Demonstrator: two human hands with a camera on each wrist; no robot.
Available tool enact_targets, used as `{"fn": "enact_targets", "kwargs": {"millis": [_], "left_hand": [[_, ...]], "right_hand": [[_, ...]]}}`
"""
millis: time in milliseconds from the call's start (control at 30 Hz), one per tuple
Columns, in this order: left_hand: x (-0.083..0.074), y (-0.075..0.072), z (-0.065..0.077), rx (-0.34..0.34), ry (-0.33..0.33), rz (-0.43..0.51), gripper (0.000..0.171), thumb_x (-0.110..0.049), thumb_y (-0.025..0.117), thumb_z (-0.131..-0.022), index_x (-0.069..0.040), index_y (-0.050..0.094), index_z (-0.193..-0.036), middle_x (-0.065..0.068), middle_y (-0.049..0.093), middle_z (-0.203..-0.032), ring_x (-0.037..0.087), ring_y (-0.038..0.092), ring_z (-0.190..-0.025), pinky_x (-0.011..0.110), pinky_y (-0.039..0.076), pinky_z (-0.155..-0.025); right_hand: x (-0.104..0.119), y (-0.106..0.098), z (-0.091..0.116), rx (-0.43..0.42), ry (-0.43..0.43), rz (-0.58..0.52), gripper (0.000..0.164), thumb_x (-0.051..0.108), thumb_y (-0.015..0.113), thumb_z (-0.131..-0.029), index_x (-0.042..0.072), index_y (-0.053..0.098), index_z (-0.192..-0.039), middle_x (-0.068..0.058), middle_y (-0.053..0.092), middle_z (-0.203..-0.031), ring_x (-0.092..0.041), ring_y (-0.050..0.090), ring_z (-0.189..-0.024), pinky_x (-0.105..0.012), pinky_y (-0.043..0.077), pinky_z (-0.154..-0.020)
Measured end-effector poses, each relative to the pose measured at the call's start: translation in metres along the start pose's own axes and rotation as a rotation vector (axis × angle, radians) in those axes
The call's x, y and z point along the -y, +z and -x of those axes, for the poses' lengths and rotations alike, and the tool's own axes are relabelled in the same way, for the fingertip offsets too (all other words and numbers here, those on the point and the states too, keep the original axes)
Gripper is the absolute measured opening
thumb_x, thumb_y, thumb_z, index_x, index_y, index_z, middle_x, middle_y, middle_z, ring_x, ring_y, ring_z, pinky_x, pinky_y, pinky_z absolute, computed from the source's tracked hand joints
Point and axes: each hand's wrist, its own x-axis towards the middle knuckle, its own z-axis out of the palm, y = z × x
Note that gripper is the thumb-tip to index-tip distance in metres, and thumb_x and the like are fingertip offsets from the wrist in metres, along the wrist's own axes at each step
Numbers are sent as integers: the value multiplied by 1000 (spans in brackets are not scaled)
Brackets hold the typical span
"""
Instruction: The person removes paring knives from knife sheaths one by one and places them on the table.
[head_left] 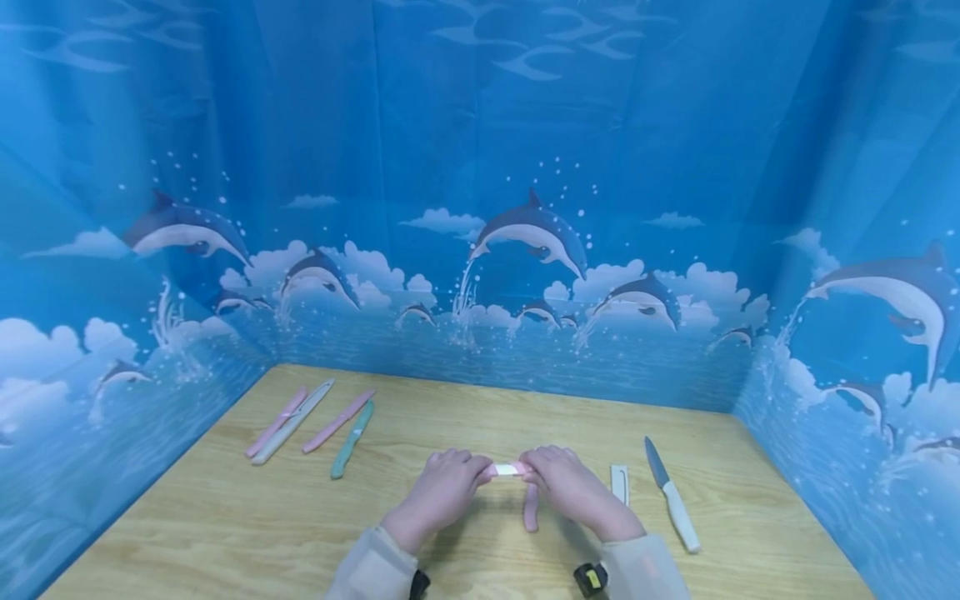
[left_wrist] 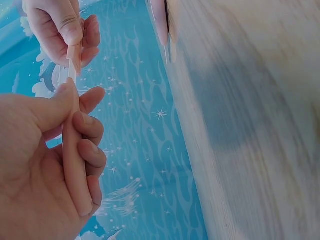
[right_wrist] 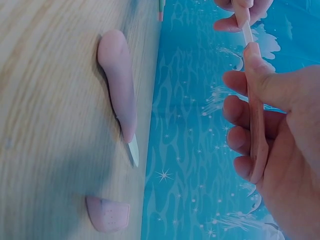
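My left hand curls its fingers round the smooth curved pink handle of a knife. My right hand grips the same knife's pink sheath at the other end, thumb on top. A short white strip of blade shows between handle and sheath. Both hands hold it level above the table. On the table beneath lies a second pink-handled knife, its pale blade pointing to the far side; in the head view the right hand partly covers it. Near it is a small pinkish piece of unclear kind.
Right of my hands lie a bare white-handled knife and a white sheath. At the left of the wooden table are two pink knives, a whitish knife and a green knife. A blue dolphin curtain surrounds the table's back and sides.
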Motion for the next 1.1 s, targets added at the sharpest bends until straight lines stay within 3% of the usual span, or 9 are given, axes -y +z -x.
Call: {"fn": "enact_targets", "kwargs": {"millis": [1100], "left_hand": [[1, 0, 1, 30, -28, 14, 29, -35, 50, -99, -17, 67, -115, -4, 66, -95, 14, 58, -89, 35, 42, -83]], "right_hand": [[-2, 1, -1, 11, 12, 3, 17, 21, 56, -96, 15, 65, -109, 2, 67, -103, -19, 61, -104, -46, 43, -99]]}}
